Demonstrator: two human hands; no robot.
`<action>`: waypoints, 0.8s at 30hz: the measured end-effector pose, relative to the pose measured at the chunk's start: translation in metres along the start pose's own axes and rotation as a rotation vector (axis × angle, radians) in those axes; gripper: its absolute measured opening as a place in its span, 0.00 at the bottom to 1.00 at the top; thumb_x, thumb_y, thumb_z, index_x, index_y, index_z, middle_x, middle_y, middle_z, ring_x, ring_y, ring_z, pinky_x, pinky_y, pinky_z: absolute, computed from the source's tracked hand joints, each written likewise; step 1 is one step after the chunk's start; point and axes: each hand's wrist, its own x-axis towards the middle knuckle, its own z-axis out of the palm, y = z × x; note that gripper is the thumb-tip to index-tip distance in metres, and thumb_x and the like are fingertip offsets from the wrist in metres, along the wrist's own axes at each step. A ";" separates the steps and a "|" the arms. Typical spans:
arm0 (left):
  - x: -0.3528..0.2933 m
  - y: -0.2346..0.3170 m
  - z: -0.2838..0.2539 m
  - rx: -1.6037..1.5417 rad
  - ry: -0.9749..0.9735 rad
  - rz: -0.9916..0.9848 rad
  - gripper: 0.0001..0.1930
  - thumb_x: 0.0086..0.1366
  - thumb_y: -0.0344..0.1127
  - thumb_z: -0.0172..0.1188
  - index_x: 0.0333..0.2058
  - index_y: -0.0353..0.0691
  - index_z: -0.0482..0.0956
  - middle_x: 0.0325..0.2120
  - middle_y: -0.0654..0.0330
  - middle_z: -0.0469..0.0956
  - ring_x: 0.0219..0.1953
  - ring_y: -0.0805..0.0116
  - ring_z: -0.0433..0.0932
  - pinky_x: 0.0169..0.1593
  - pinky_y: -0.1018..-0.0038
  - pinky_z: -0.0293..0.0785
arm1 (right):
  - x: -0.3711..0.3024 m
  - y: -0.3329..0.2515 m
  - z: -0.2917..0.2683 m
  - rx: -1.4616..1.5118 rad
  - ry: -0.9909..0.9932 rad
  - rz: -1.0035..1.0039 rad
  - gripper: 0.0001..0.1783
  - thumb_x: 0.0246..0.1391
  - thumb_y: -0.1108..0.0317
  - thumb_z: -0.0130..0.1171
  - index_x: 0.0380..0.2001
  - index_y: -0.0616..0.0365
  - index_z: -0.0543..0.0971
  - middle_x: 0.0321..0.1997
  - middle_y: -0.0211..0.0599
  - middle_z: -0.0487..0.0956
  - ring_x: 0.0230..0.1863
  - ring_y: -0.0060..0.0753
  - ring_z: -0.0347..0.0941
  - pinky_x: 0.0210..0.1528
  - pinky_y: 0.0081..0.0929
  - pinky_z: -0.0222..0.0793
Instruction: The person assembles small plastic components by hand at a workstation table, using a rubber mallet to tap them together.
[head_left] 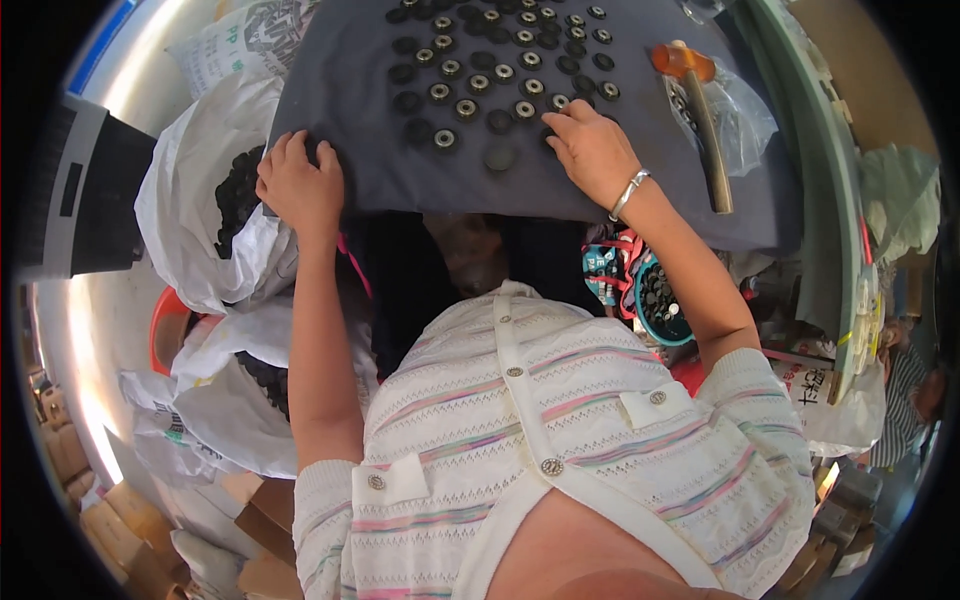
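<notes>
My left hand (303, 185) rests on the left corner of the dark grey cloth-covered table (370, 175), fingers apart and holding nothing. At the front right of the parts, my right hand (597, 158), with a silver bracelet (630, 194) at its wrist, has its thumb and index finger around a small black round cap, mostly hidden by the fingers. Several black caps lie before me, many with a metal bearing (444, 138) set in them. One plain black cap (500, 158) sits nearest the front edge, left of my right hand.
A mallet (712, 150) with an orange head lies at the right beside a clear plastic bag (745, 125). White sacks (185, 170) of black parts stand at the left, near a black crate (100, 190). Below the table at the right is a teal basket (650, 325) of small parts.
</notes>
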 end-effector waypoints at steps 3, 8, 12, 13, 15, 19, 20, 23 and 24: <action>0.001 0.000 0.000 0.011 -0.005 -0.005 0.16 0.54 0.43 0.60 0.42 0.45 0.82 0.47 0.62 0.78 0.53 0.59 0.71 0.57 0.59 0.60 | -0.008 0.005 0.009 -0.136 -0.120 0.041 0.16 0.50 0.71 0.59 0.43 0.60 0.76 0.41 0.46 0.74 0.38 0.52 0.74 0.41 0.40 0.72; 0.001 -0.001 -0.001 -0.018 -0.005 -0.012 0.16 0.54 0.42 0.60 0.41 0.45 0.82 0.46 0.62 0.78 0.52 0.58 0.71 0.57 0.59 0.60 | -0.016 0.003 0.009 -0.042 -0.129 0.049 0.19 0.47 0.73 0.60 0.45 0.61 0.73 0.41 0.47 0.71 0.38 0.53 0.73 0.42 0.41 0.72; 0.001 0.001 -0.001 0.012 0.008 -0.016 0.16 0.54 0.42 0.60 0.41 0.44 0.82 0.46 0.62 0.78 0.52 0.58 0.71 0.57 0.59 0.60 | -0.010 0.006 0.008 0.011 -0.114 0.001 0.20 0.44 0.75 0.61 0.44 0.59 0.74 0.39 0.45 0.71 0.34 0.48 0.74 0.38 0.37 0.72; 0.001 0.001 -0.001 -0.005 0.013 -0.014 0.16 0.54 0.42 0.60 0.40 0.44 0.82 0.46 0.62 0.78 0.52 0.57 0.71 0.57 0.59 0.60 | -0.010 0.004 0.008 0.015 -0.115 -0.007 0.20 0.44 0.75 0.61 0.44 0.59 0.74 0.39 0.45 0.71 0.34 0.48 0.74 0.38 0.37 0.72; -0.001 0.002 -0.001 -0.035 0.017 -0.004 0.16 0.53 0.42 0.60 0.39 0.43 0.82 0.46 0.62 0.78 0.53 0.58 0.71 0.58 0.59 0.60 | -0.013 0.000 0.008 0.237 0.033 -0.041 0.18 0.43 0.75 0.61 0.41 0.58 0.76 0.38 0.43 0.71 0.30 0.40 0.73 0.34 0.32 0.71; 0.001 0.003 -0.001 -0.040 0.019 0.000 0.16 0.53 0.41 0.60 0.39 0.43 0.82 0.46 0.61 0.78 0.53 0.58 0.71 0.58 0.59 0.60 | -0.021 -0.001 0.015 0.413 0.073 -0.013 0.17 0.43 0.75 0.61 0.40 0.58 0.77 0.36 0.40 0.71 0.27 0.34 0.72 0.31 0.29 0.70; 0.000 0.002 -0.001 -0.036 0.019 -0.006 0.16 0.53 0.42 0.60 0.39 0.43 0.82 0.46 0.61 0.78 0.53 0.58 0.71 0.58 0.59 0.60 | -0.027 -0.001 0.012 0.308 0.019 0.042 0.16 0.43 0.74 0.60 0.40 0.59 0.76 0.36 0.39 0.72 0.32 0.40 0.73 0.36 0.33 0.71; 0.001 -0.002 0.002 -0.027 0.026 -0.004 0.15 0.53 0.42 0.60 0.39 0.43 0.82 0.46 0.62 0.78 0.52 0.58 0.71 0.57 0.59 0.60 | -0.030 0.000 0.005 0.160 -0.019 0.034 0.17 0.43 0.72 0.60 0.40 0.59 0.76 0.36 0.40 0.73 0.37 0.46 0.74 0.41 0.37 0.71; 0.001 -0.002 0.002 -0.022 0.037 0.007 0.15 0.53 0.42 0.60 0.39 0.43 0.82 0.46 0.62 0.78 0.52 0.57 0.71 0.57 0.59 0.60 | -0.031 0.000 0.003 0.120 0.003 -0.028 0.17 0.43 0.72 0.60 0.41 0.60 0.76 0.37 0.41 0.73 0.37 0.46 0.74 0.41 0.37 0.71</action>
